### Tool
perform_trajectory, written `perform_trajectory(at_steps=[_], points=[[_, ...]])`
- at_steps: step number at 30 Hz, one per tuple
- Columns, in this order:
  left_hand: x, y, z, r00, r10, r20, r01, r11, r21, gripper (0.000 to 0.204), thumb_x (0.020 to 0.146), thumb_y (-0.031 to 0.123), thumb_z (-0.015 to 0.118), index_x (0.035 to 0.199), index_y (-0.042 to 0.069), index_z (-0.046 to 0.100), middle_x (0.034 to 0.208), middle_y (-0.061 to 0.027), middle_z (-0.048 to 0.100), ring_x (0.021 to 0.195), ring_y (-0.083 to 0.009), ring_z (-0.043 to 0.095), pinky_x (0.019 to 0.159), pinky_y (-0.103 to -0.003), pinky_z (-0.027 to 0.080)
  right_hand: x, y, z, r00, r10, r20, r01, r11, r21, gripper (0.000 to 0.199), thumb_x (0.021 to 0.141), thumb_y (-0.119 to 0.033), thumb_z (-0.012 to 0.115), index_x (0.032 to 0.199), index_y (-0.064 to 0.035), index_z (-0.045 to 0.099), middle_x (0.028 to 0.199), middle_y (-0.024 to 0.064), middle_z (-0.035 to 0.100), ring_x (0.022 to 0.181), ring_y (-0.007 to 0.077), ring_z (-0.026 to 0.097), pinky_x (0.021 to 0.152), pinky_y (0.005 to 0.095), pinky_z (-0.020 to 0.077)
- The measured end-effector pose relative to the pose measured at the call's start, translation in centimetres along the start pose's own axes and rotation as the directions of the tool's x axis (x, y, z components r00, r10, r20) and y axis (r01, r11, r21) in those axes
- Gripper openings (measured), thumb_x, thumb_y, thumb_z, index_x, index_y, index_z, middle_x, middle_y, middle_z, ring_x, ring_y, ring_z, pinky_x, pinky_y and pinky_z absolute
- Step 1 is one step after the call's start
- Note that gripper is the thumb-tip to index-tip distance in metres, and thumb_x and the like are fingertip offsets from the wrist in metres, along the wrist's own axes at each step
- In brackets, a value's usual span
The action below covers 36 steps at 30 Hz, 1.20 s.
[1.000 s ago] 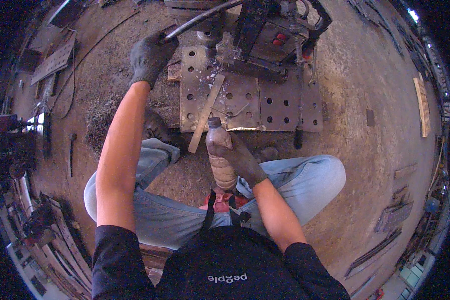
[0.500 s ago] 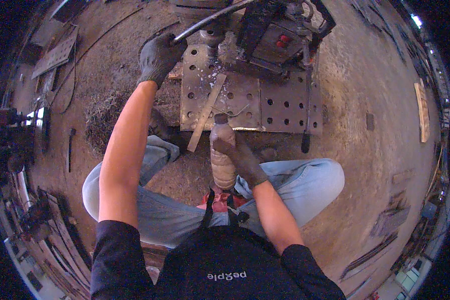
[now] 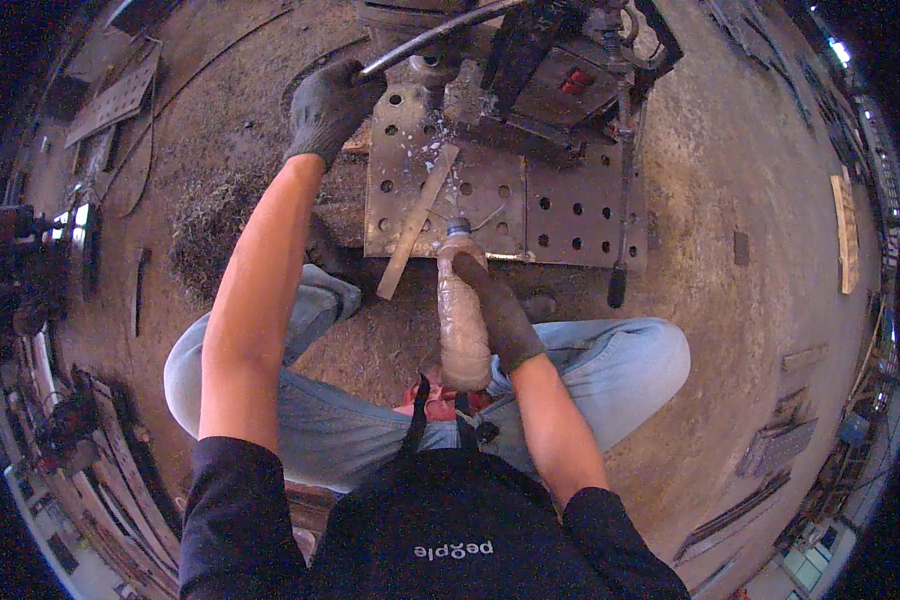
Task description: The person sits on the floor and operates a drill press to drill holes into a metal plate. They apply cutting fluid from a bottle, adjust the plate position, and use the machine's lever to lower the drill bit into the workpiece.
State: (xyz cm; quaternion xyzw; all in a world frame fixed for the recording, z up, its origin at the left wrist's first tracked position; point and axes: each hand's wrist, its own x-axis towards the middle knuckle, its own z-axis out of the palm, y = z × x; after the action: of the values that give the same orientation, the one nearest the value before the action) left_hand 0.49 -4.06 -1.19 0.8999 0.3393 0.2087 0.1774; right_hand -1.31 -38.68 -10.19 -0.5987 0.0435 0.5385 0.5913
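My left hand (image 3: 332, 108), in a dark grey work glove, is closed round the end of a long metal lever (image 3: 425, 40) on a drill press (image 3: 420, 15). Another such glove covers my right hand (image 3: 498, 312), whose fingers wrap the side of a clear plastic bottle (image 3: 460, 330). Cloudy, brownish liquid fills much of it. The bottle's narrow neck points away from me, over the near edge of a metal plate with round holes (image 3: 395, 205). Lying aslant on the plate, a flat metal strip (image 3: 420, 220) overhangs that edge. Whitish splashes mark the plate below the drill spindle (image 3: 432, 72).
Right of the spindle stands a dark machine part with a red knob (image 3: 575, 80). A handled rod (image 3: 618, 285) hangs past the plate's right side. Metal shavings (image 3: 215, 230) lie heaped on the left floor. A wooden board (image 3: 846, 235) lies far right.
My right hand has shifted the bottle slightly to the right and its neck a little farther forward. The left hand stays on the lever and sits slightly farther right in view.
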Motion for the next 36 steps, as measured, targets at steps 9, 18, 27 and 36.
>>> perform_trajectory(at_steps=[9, 18, 27, 36], points=[[0.0, 0.1, 0.0, 0.999, 0.043, -0.007, -0.043, 0.999, 0.013, 0.041, 0.086, 0.053, 0.067, 0.099, 0.016, 0.076, 0.091, -0.0181, 0.073, 0.090, -0.0411, 0.070, 0.077, -0.049, 0.054, 0.3, 0.3, -0.3, 1.000, -0.016, 0.021, 0.020, 0.979, -0.202, 0.079, 0.093, -0.070, 0.061, 0.134, -0.0029, 0.061, 0.113, 0.0163, 0.069, 0.097, 0.0244, 0.066, 0.086, 0.0392, 0.0538], [-0.2, -0.1, -0.5, 1.000, -0.007, 0.017, 0.007, 1.000, 0.027, 0.040, 0.086, 0.052, 0.066, 0.099, 0.015, 0.075, 0.091, -0.0185, 0.073, 0.091, -0.0411, 0.070, 0.078, -0.050, 0.054, -0.3, -1.1, 0.4, 0.997, 0.075, 0.032, -0.071, 0.990, -0.124, 0.084, 0.090, -0.072, 0.063, 0.135, -0.0002, 0.060, 0.113, 0.0175, 0.069, 0.099, 0.0249, 0.066, 0.086, 0.0397, 0.0539], [-0.3, 0.4, -1.0, 0.997, -0.056, 0.050, 0.055, 0.998, 0.017, 0.039, 0.086, 0.052, 0.067, 0.099, 0.016, 0.076, 0.091, -0.0174, 0.074, 0.090, -0.0401, 0.070, 0.078, -0.048, 0.055, -1.8, -2.8, 1.3, 0.995, 0.097, 0.032, -0.094, 0.991, -0.101, 0.084, 0.091, -0.072, 0.062, 0.136, -0.0014, 0.060, 0.118, 0.0181, 0.068, 0.106, 0.0272, 0.065, 0.092, 0.0391, 0.0521], [-0.3, 0.3, -0.4, 0.999, -0.035, 0.030, 0.035, 0.999, -0.019, 0.040, 0.086, 0.051, 0.068, 0.099, 0.014, 0.075, 0.091, -0.0185, 0.073, 0.089, -0.0404, 0.070, 0.078, -0.048, 0.054, -0.5, -1.1, 0.5, 0.996, 0.077, 0.037, -0.073, 0.990, -0.118, 0.083, 0.092, -0.070, 0.062, 0.140, -0.0025, 0.058, 0.123, 0.0177, 0.067, 0.109, 0.0275, 0.064, 0.095, 0.0402, 0.0509]])
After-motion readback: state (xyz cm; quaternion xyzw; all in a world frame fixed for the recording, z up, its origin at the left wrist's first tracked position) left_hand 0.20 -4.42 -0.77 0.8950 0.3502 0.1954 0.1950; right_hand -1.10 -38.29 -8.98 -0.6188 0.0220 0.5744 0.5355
